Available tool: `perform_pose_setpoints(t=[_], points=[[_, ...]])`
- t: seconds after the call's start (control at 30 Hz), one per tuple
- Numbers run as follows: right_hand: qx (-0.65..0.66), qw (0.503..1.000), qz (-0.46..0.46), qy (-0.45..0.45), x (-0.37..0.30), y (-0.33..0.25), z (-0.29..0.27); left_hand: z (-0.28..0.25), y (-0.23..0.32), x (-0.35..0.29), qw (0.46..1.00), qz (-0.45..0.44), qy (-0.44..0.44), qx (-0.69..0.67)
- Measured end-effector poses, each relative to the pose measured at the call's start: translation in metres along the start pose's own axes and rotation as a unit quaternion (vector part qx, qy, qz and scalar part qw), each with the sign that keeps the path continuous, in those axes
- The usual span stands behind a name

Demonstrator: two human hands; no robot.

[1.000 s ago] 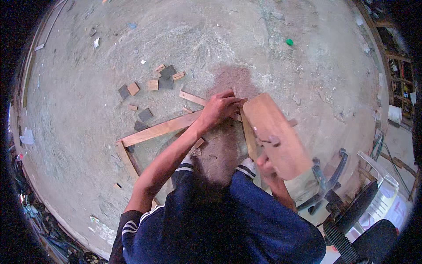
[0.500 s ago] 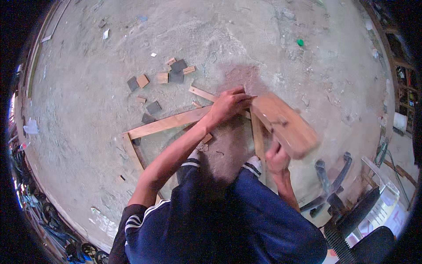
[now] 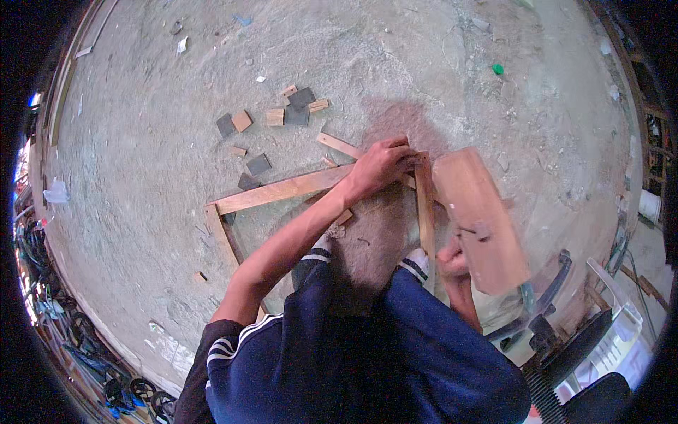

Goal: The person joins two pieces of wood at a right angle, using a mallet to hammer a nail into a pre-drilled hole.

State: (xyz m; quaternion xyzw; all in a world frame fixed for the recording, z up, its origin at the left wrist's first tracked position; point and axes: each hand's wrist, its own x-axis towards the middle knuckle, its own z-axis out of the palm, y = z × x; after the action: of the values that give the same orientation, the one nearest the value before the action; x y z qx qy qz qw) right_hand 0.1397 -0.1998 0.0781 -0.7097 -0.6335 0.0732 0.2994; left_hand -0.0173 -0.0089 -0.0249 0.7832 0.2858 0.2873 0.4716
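A wooden frame (image 3: 282,193) of slim bars lies on the floor in front of me and reaches around my feet. My left hand (image 3: 381,168) is closed at its far right corner, fingers pressed together on the wood; anything small between the fingertips is hidden. In my right hand (image 3: 453,258) is the handle of a wooden mallet (image 3: 482,219), gripped low. The mallet's broad head, slightly blurred, is raised to the right of that corner, apart from it. A short drilled strip (image 3: 339,145) juts out beyond my left hand.
Several small wood blocks (image 3: 275,116) and dark square pieces (image 3: 258,165) lie scattered left of the corner. Reddish dust (image 3: 399,116) covers the floor beyond it. A green cap (image 3: 498,69) lies far right. Dark chair legs (image 3: 551,290) stand at the near right.
The mallet head has swung to the right, away from the frame's corner, which now shows more. My left hand stays at that corner. The whole view has shifted slightly.
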Motion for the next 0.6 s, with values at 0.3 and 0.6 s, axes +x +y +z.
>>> perform_pose_setpoints(t=[0.3, 0.6], points=[[0.028, 0.996, 0.074, 0.037, 0.021, -0.005, -0.013, 0.002, -0.003, -0.003, 1.0, -0.024, 0.002, 0.007], [0.117, 0.991, 0.044, 0.056, 0.001, 0.011, -0.005, 0.007, -0.002, 0.0, 1.0, 0.002, -0.002, 0.028]])
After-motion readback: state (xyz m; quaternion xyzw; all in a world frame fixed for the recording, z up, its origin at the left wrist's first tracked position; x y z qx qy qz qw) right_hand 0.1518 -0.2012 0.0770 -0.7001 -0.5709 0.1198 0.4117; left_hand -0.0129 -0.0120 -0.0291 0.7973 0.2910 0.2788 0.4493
